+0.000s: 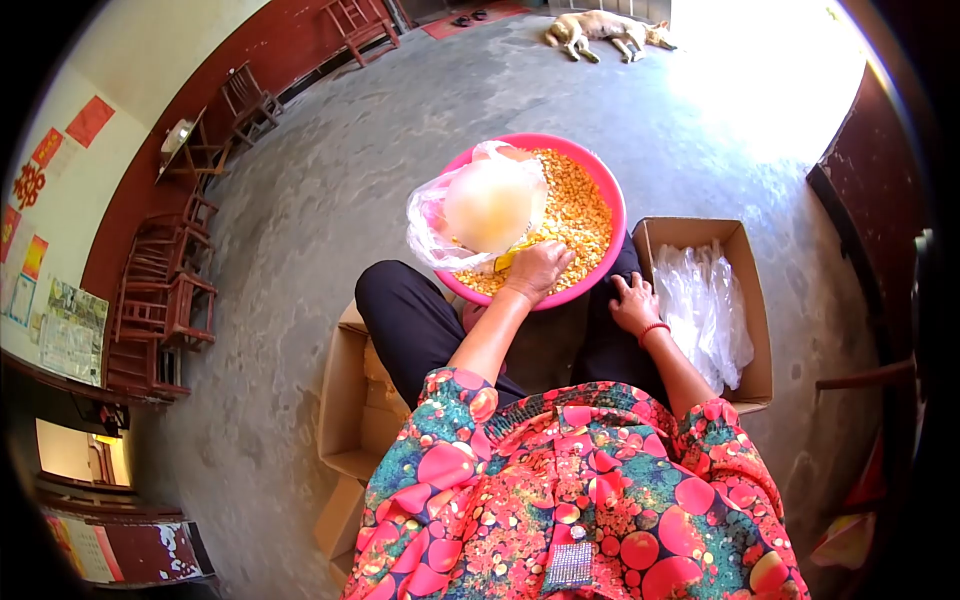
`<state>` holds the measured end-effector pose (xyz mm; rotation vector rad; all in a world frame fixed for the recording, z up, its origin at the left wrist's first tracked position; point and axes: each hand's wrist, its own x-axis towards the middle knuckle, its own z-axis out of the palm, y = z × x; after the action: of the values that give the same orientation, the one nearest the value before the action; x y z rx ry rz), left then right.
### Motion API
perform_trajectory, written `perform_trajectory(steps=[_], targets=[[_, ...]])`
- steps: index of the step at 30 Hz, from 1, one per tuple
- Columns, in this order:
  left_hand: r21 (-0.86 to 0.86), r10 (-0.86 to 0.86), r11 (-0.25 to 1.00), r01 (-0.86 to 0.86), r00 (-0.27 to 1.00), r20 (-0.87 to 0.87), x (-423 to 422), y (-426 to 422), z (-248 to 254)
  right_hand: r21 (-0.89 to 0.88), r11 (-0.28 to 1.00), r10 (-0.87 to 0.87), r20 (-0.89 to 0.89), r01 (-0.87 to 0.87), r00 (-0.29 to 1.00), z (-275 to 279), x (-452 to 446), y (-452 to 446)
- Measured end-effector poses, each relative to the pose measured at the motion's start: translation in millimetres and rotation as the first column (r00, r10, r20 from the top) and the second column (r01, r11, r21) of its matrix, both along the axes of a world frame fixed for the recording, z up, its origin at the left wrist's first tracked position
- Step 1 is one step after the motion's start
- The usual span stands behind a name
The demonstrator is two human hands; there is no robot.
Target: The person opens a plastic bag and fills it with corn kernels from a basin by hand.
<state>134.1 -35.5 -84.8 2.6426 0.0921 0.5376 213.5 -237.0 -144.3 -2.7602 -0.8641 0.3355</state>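
Observation:
Between my knees stands a pink basin (619, 190) filled with yellow corn kernels (580, 205). A clear plastic bag (428, 215) lies over the basin's left side; a pale, blurred round patch covers its middle. My left hand (540, 272) is closed low over the kernels, next to the bag. From its fingers sticks out a narrow yellow thing (510, 257), whose kind I cannot make out. My right hand (635, 303), with a red bracelet at the wrist, rests on my right knee, fingers apart and holding nothing.
At my right stands a cardboard box (757, 300) with clear plastic bags (700, 310) in it. Another open cardboard box (345, 405) is at my left. Wooden chairs (165, 300) line the left wall. A dog (605, 32) lies on the concrete floor (300, 200) ahead.

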Motion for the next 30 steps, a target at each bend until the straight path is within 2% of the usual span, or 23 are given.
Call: perform_trajectory(steps=[4, 6, 12, 16, 18, 20, 22, 29, 30], targets=[[-0.029, 0.036, 0.999, -0.037, 0.998, -0.046, 1, 2, -2, 0.003, 1.000, -0.007, 0.006, 0.007, 1.000, 0, 0, 0], [-0.131, 0.043, 0.990, -0.044, 0.999, -0.011, 1, 4, -5, -0.005, 1.000, -0.010, -0.002, 0.010, 1.000, 3, -1, 1], [-0.247, 0.048, 0.968, -0.034, 0.998, 0.050, 1, 6, 0, 0.003, 1.000, -0.011, -0.006, 0.011, 1.000, 1, -1, 0], [-0.259, 0.070, 0.965, -0.038, 0.991, 0.117, 0, 7, 30, -0.004, 1.000, -0.011, -0.008, 0.011, 1.000, 4, -2, 0], [-0.288, 0.113, 0.957, -0.045, 0.968, 0.223, 2, 16, 42, -0.004, 1.000, -0.005, 0.002, 0.005, 1.000, 3, -1, 0], [-0.390, 0.152, 0.918, -0.068, 0.970, 0.189, 2, 29, 55, -0.010, 1.000, -0.007, -0.002, 0.007, 1.000, 2, -1, 1], [-0.405, 0.193, 0.913, -0.050, 0.928, 0.319, 4, 43, 65, -0.014, 1.000, -0.012, -0.002, 0.012, 1.000, 1, -1, 2], [-0.327, 0.323, 0.916, -0.231, 0.908, 0.266, 6, 86, 73, -0.010, 1.000, -0.014, 0.002, 0.014, 1.000, 2, -2, 1], [-0.236, 0.335, 0.929, -0.285, 0.918, 0.213, 3, 86, 72, -0.006, 1.000, -0.012, 0.010, 0.012, 1.000, 1, -2, 0]])
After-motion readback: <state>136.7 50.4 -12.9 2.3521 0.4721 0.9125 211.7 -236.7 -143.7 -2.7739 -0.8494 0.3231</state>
